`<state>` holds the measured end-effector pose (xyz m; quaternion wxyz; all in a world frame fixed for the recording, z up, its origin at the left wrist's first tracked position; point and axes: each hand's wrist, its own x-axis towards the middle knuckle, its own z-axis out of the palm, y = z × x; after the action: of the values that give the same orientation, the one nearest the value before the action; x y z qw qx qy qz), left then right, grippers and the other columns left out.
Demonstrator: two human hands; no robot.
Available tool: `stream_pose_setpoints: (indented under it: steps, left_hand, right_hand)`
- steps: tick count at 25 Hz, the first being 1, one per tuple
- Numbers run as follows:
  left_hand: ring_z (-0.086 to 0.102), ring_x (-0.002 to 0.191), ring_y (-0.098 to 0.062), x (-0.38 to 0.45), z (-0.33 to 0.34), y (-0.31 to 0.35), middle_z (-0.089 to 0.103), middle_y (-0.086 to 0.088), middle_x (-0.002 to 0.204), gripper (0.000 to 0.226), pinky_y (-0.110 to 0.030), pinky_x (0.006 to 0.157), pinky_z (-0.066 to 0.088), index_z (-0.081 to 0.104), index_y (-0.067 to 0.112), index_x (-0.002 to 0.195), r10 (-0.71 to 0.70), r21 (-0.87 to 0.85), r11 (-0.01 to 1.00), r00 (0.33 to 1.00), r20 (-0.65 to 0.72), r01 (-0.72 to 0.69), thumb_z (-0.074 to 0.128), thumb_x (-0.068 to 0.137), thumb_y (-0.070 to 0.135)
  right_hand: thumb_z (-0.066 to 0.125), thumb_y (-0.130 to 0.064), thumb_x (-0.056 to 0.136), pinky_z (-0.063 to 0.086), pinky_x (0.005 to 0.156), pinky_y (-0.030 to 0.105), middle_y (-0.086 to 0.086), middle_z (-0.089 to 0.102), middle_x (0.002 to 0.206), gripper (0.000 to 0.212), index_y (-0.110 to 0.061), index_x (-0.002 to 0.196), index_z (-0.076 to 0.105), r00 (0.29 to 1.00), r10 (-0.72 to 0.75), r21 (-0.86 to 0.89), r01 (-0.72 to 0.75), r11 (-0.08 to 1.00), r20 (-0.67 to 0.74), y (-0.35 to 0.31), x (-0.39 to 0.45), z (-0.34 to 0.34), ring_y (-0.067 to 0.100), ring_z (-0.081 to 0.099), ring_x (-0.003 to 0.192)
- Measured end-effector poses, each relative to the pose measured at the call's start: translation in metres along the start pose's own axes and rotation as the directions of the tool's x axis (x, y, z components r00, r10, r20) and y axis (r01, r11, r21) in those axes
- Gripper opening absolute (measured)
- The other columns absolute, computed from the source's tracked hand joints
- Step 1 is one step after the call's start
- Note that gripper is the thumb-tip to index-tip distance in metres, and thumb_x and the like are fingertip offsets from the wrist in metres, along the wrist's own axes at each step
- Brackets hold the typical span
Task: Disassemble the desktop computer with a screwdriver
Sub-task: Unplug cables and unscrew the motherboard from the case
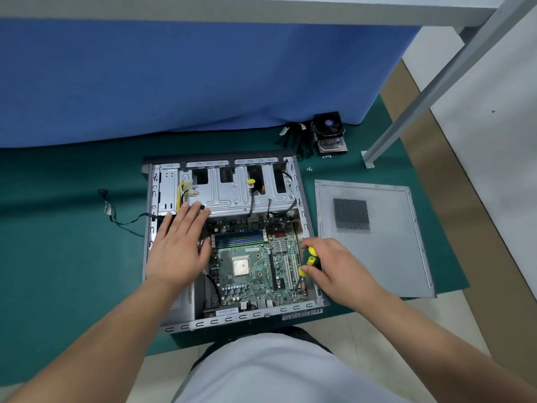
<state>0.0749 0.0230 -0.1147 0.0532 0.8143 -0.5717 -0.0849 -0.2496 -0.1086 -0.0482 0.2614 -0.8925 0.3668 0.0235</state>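
Fingers (pixel 312 270) of the right hand (pixel 334 269) curl round the green-and-yellow screwdriver (pixel 308 261); those of the left hand (pixel 180 245) lie straight and spread, holding nothing, over the left part of the open computer case (pixel 229 239). The case lies on its side on the green mat (pixel 72 242), its long axis running away from the person, drive cage (pixel 238 190) at the far end. Side panel (pixel 374 237) is already off, right of the case; the CPU cooler (pixel 329 132) sits beyond the case's far right corner with loose screws (pixel 309 169) near it. The motherboard (pixel 255 263) is not yet out. The screwdriver tilts, handle up, tip down toward the board's right edge, probably at a mounting screw.
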Motion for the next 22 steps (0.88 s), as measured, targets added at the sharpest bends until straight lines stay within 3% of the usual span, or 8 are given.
stream_pose_setpoints:
  steps: [3, 9, 16, 22]
  left_hand:
    - [0.002, 0.158, -0.01, 0.0, 0.0, 0.0, 0.017, 0.007, 0.17, 0.066, -0.043, 0.129, 0.006, 0.024, 0.028, 0.162, -0.013, 0.005, 1.0, 1.0, -0.017, 0.013, 0.028, 0.099, 0.046]
    - [0.007, 0.158, -0.01, 0.0, -0.002, 0.001, 0.022, 0.007, 0.169, 0.066, -0.043, 0.129, 0.008, 0.029, 0.028, 0.161, -0.012, 0.0, 1.0, 1.0, -0.027, 0.012, 0.033, 0.096, 0.041]
    - [0.009, 0.158, -0.011, 0.0, 0.0, 0.0, 0.023, 0.006, 0.169, 0.066, -0.042, 0.129, 0.007, 0.03, 0.028, 0.16, -0.007, 0.005, 1.0, 0.999, -0.048, 0.007, 0.036, 0.095, 0.04]
    - [0.01, 0.158, -0.011, 0.0, 0.0, 0.001, 0.023, 0.006, 0.169, 0.067, -0.042, 0.129, 0.007, 0.03, 0.028, 0.16, -0.012, -0.002, 1.0, 0.999, -0.052, 0.012, 0.036, 0.094, 0.039]
  right_hand:
    - [0.064, -0.043, 0.096, 0.038, 0.097, 0.027, -0.005, 0.053, 0.127, 0.041, -0.039, 0.132, 0.044, 1.0, 0.005, -0.03, -0.006, 1.0, -0.013, 0.005, -0.007, 0.012, 0.014, 0.045, 0.119]
    - [0.071, -0.037, 0.093, 0.038, 0.095, 0.031, -0.004, 0.057, 0.121, 0.041, -0.034, 0.129, 0.051, 0.998, -0.024, -0.068, 0.021, 0.997, -0.052, 0.002, -0.006, 0.019, 0.009, 0.033, 0.12]
    - [0.078, -0.031, 0.088, 0.044, 0.091, 0.04, 0.0, 0.064, 0.111, 0.042, -0.029, 0.123, 0.055, 0.994, -0.043, -0.1, 0.033, 0.994, -0.096, -0.005, -0.008, 0.022, 0.013, 0.034, 0.116]
    - [0.072, -0.036, 0.093, 0.04, 0.094, 0.035, -0.002, 0.055, 0.119, 0.04, -0.036, 0.126, 0.049, 0.998, -0.005, -0.058, 0.001, 0.998, -0.069, -0.004, -0.011, 0.022, 0.01, 0.033, 0.117]
